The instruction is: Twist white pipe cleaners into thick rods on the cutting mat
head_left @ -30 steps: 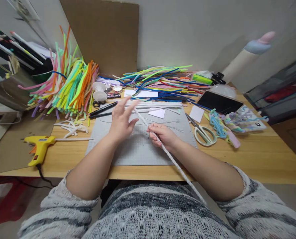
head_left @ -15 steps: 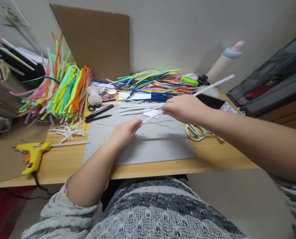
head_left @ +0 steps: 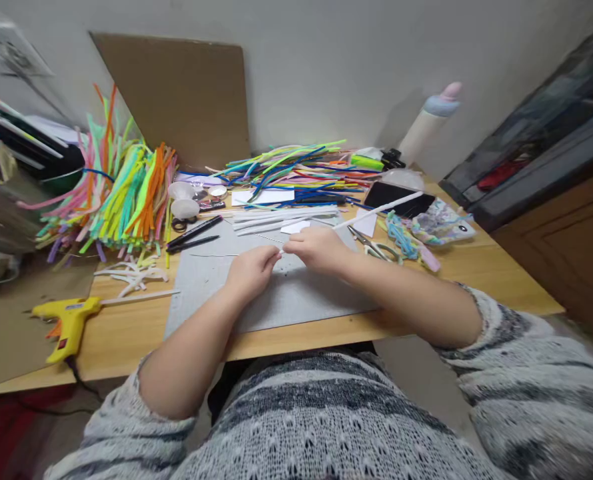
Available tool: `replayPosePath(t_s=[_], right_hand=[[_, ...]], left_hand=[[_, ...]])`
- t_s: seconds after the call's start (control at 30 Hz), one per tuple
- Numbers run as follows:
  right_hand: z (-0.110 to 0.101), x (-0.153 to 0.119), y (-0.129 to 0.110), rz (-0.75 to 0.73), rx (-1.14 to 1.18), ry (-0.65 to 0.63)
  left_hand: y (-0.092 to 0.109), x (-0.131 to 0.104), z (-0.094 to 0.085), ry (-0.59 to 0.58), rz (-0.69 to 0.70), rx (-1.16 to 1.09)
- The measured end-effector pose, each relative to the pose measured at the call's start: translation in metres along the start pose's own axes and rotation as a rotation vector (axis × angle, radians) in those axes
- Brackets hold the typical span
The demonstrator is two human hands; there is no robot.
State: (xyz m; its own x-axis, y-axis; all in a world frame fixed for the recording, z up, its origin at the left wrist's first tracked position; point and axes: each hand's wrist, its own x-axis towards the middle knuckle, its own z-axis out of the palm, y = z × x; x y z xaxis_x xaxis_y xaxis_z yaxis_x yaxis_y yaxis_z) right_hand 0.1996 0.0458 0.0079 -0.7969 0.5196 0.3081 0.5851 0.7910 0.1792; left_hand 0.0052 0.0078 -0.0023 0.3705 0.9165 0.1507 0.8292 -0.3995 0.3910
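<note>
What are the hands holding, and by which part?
A white stem, near its closer end: the right hand grips it; the left hand seems to pinch its tip.

The place looked like a craft corner, maybe in a home. On the wooden counter (head_left: pixel 121 347), a yellow glue gun (head_left: pixel 71 319) lay near the left front corner, fuzzy colored stems (head_left: pixel 296 167) were spread along the back edge, and scissors (head_left: pixel 376 248) lay beside a gray mat (head_left: pixel 296 300).
</note>
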Motion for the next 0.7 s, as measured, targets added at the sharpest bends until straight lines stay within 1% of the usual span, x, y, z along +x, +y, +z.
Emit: replayPosePath(t_s=[0.1, 0.2, 0.33, 0.43, 0.5, 0.57, 0.7], right_hand=[[0.005, 0.001, 0.005, -0.053, -0.015, 0.068], [0.007, 0.000, 0.014, -0.074, -0.055, 0.150], [0.003, -0.011, 0.033, -0.049, -0.100, 0.212], [-0.001, -0.026, 0.048, -0.023, -0.110, 0.236], [-0.003, -0.037, 0.055, 0.008, -0.094, 0.217], [-0.003, -0.046, 0.059, 0.043, -0.069, 0.176], [-0.002, -0.055, 0.061, 0.191, -0.016, 0.131]], left_hand=[[-0.006, 0.000, -0.009, 0.006, 0.012, 0.050], [-0.018, -0.006, -0.026, 0.015, -0.004, 0.118], [-0.042, -0.026, -0.049, 0.020, -0.044, 0.151], [-0.062, -0.042, -0.062, 0.021, -0.076, 0.174], [-0.071, -0.048, -0.066, 0.018, -0.069, 0.192], [-0.074, -0.048, -0.066, 0.033, -0.043, 0.208], [-0.065, -0.039, -0.055, 0.139, -0.042, 0.183]])
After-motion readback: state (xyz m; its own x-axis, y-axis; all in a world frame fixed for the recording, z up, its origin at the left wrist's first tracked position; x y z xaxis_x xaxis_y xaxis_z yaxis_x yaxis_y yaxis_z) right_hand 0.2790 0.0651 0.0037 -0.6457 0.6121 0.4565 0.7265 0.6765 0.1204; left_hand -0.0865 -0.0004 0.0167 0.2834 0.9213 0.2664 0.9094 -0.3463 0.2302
